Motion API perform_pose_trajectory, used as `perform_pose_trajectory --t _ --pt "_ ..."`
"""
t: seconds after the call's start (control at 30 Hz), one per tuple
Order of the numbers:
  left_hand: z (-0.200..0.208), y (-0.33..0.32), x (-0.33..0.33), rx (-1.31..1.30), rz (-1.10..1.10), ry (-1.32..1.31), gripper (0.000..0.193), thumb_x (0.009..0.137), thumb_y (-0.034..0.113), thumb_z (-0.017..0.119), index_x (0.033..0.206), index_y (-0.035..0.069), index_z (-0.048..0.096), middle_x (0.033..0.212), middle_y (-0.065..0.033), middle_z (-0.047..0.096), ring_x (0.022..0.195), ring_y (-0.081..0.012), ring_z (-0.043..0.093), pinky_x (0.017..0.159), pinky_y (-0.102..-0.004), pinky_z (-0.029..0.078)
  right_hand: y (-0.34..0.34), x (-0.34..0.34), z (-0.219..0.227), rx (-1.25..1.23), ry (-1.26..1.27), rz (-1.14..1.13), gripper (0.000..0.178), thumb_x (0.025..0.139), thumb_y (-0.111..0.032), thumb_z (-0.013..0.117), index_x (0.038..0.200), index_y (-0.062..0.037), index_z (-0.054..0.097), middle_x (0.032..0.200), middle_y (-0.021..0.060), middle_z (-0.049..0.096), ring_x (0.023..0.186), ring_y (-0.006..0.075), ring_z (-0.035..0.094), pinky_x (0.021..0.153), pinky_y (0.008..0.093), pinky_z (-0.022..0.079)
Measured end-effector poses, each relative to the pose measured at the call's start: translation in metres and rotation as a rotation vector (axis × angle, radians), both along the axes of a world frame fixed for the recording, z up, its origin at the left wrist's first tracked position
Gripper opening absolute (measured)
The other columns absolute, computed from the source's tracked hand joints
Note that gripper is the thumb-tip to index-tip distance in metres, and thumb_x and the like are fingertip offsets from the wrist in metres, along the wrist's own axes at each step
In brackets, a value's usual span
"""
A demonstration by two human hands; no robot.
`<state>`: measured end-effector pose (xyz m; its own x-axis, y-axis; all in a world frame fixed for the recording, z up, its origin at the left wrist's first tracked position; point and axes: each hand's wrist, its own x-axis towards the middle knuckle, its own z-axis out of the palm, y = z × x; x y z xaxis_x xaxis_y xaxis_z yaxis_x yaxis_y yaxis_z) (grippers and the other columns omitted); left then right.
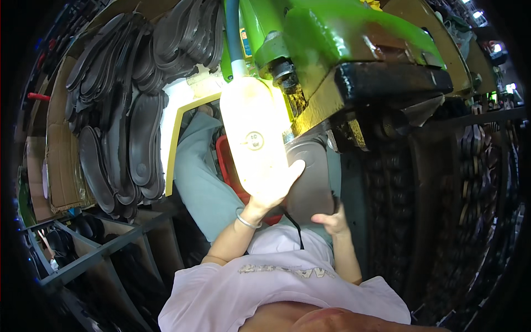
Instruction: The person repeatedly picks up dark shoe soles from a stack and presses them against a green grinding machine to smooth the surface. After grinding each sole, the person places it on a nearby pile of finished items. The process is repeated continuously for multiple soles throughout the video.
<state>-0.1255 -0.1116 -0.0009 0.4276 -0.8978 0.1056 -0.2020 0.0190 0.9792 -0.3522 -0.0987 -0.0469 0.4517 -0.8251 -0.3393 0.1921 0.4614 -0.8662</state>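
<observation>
A dark grey shoe sole (308,185) is held in front of my lap, below the green machine (354,39). My left hand (272,191) grips its left side, thumb laid over the top face; the other fingers are lost in the glare of a bright lamp (251,119). At the sole's lower right edge, my right hand (333,219) is closed, its thumb toward the sole and its fingers partly hidden. The sole's far end reaches under the machine's dark lower part (387,83), where the contact cannot be made out.
Dark soles (146,144) lie stacked in a cardboard box (63,138) at the left. A yellow-edged table corner (172,149) stands beside my leg, near a red container (225,160). Metal racks (105,249) occupy the lower left; more shelving with dark soles (475,182) lines the right.
</observation>
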Motion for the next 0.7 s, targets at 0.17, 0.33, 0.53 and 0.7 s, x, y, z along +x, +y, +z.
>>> perform_pose_trajectory --t 0.17,0.33,0.53,0.7 --pt "0.01 -0.002 -0.005 -0.095 0.064 0.034 0.026 0.083 0.002 0.065 0.106 -0.008 0.061 0.092 -0.0054 0.065 0.083 -0.0097 0.058 0.075 -0.0233 0.047 -0.064 -0.043 0.021 -0.185 -0.139 -0.306 0.06 0.061 0.011 0.066 0.119 0.0045 0.051 0.111 0.0134 0.061 0.104 0.0246 0.059 0.095 0.035 0.045" --pt "0.021 -0.008 0.006 -0.104 0.031 0.057 0.027 0.083 0.009 0.065 0.105 -0.007 0.063 0.091 -0.0078 0.066 0.083 -0.0121 0.06 0.077 -0.0253 0.048 -0.151 -0.011 0.079 -0.385 -0.146 -0.343 0.047 0.081 0.0 0.058 0.126 0.0029 0.044 0.113 0.0121 0.058 0.103 0.021 0.058 0.091 0.0324 0.046" --pt "0.023 0.007 0.039 -0.246 0.041 0.335 0.023 0.081 0.006 0.067 0.101 -0.005 0.063 0.089 -0.0088 0.067 0.078 -0.013 0.062 0.071 -0.0268 0.05 -0.174 0.037 0.065 -0.279 -0.293 -0.223 0.039 0.082 -0.002 0.06 0.119 0.0008 0.048 0.107 0.0098 0.059 0.095 0.0183 0.059 0.085 0.0303 0.048" --pt "0.032 0.035 0.076 -0.17 0.093 0.486 0.019 0.081 0.004 0.066 0.096 -0.007 0.063 0.085 -0.0079 0.067 0.075 -0.0116 0.061 0.07 -0.0241 0.048 -0.14 0.068 0.062 -0.386 -0.289 -0.157 0.039 0.08 -0.003 0.058 0.118 0.003 0.054 0.112 0.0112 0.059 0.1 0.0213 0.058 0.091 0.0348 0.046"
